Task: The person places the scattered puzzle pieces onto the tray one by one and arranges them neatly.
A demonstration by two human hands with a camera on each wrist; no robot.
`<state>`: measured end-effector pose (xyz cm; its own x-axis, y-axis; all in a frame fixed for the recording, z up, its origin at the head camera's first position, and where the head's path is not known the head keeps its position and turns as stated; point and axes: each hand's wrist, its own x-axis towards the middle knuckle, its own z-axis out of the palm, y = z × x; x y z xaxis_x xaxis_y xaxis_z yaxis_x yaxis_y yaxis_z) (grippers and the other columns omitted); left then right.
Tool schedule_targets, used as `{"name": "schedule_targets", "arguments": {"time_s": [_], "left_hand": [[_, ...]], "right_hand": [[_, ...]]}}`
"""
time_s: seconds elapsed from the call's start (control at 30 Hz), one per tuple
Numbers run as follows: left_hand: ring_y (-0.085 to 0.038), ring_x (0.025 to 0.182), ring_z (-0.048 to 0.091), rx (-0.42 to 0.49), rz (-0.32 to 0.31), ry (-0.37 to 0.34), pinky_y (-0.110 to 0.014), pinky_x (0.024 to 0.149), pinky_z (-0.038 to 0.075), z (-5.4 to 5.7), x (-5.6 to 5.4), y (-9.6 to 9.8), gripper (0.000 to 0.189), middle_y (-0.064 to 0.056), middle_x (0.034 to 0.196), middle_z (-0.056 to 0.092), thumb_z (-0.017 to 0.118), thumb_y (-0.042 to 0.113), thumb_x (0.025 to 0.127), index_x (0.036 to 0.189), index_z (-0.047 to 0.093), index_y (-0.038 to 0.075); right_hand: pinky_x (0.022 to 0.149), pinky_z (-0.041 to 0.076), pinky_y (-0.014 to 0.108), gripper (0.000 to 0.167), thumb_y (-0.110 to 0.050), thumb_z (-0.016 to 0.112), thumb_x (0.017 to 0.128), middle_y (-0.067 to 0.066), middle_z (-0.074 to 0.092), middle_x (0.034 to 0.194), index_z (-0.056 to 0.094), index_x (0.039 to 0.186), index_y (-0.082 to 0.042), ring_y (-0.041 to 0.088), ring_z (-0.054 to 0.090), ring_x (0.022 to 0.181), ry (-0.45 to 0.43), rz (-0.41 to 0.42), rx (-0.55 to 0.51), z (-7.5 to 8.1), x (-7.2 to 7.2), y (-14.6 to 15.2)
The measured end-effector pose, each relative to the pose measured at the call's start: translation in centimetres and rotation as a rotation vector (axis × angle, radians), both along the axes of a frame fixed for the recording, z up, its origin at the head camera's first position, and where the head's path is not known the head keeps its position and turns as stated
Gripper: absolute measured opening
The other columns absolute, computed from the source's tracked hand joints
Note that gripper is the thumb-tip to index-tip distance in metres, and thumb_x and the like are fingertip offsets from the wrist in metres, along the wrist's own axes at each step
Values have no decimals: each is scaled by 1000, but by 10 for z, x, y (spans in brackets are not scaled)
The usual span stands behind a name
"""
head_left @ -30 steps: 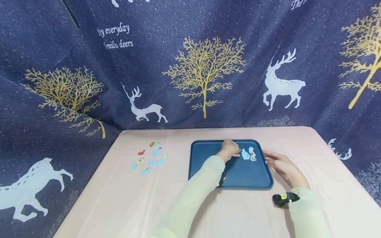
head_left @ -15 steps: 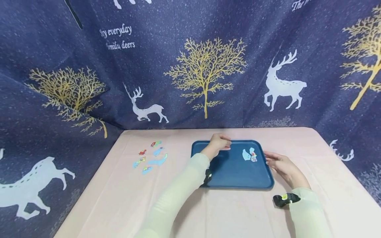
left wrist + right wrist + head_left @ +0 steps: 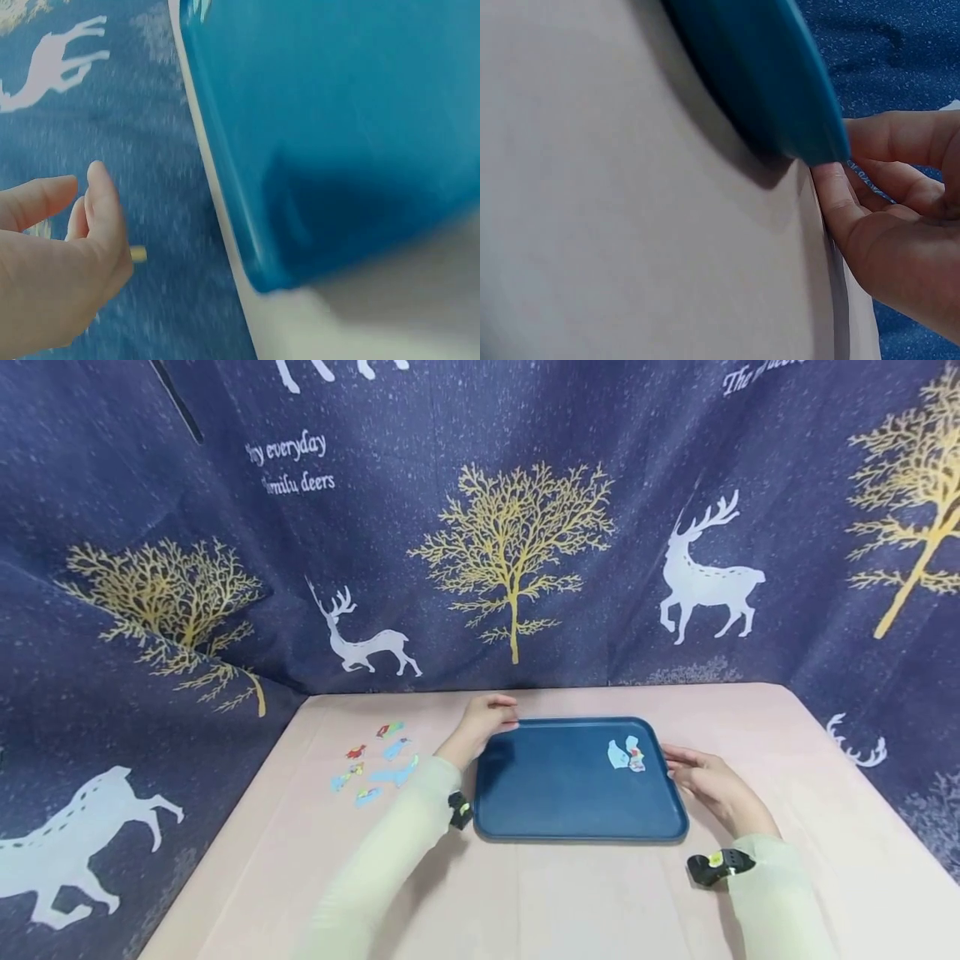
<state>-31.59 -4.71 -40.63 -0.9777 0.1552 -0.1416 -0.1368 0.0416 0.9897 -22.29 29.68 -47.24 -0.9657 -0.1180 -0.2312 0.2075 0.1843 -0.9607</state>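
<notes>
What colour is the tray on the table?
The tray is plain dark blue with a teal tinge; the head view shows it best.

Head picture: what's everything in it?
tray: 1, blue, lower middle
tray pieces: about 3, multicoloured, right side
table pieces: about 6, multicoloured, left of tray
table cover: 1, pink, under tray
backdrop: 1, dark blue, behind
deer prints: several, white, backdrop
tree prints: 3, gold, backdrop
words: 2 groups, white, backdrop top
strip: 1, dark, upper left
wrist devices: 2, black, wrists
sleeves: 2, pale green, arms
left hand: 1, tray's far-left corner
right hand: 1, tray's right edge
</notes>
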Motion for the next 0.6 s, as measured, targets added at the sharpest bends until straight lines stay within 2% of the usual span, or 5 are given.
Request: {"name": "schedule_targets", "arguments": {"time_s": [0.1,0.27,0.4,0.5,0.6], "left_hand": [[-22,83,64,-11,52,22,-32,83,59,-1,-1,-23,29,-15,93,63,56,-12,88,116,60,-11],[-18,81,64,-28,137,36,-36,88,57,-3,-3,-63,29,-20,102,64,58,-11,86,115,61,-11],[-16,78,64,-31,203,34,-37,92,55,-5,-3,-94,30,-14,97,62,57,-12,86,116,59,-13],[-11,76,62,-49,227,40,-39,97,51,-6,-3,-117,31,-12,97,60,55,-11,88,118,56,-14],[-12,80,62,-62,257,31,-39,100,49,-9,-6,-138,33,-18,106,59,53,-9,90,122,54,-14]], "right_hand": [[115,22,55,66,6,46,87,32,24,150,20,148,8,46,23,138,7,4,8,0,3,0],[115,16,61,65,5,45,89,31,23,151,20,148,9,46,22,139,-4,8,25,-1,5,2],[114,17,61,66,4,48,88,31,24,150,21,148,8,45,25,138,-8,-1,19,-4,5,0],[115,18,60,66,4,48,88,31,25,150,21,148,9,45,25,138,3,3,21,-4,4,-1],[115,21,57,66,4,46,87,31,25,150,21,148,8,44,25,138,4,1,29,-3,2,-2]]}}
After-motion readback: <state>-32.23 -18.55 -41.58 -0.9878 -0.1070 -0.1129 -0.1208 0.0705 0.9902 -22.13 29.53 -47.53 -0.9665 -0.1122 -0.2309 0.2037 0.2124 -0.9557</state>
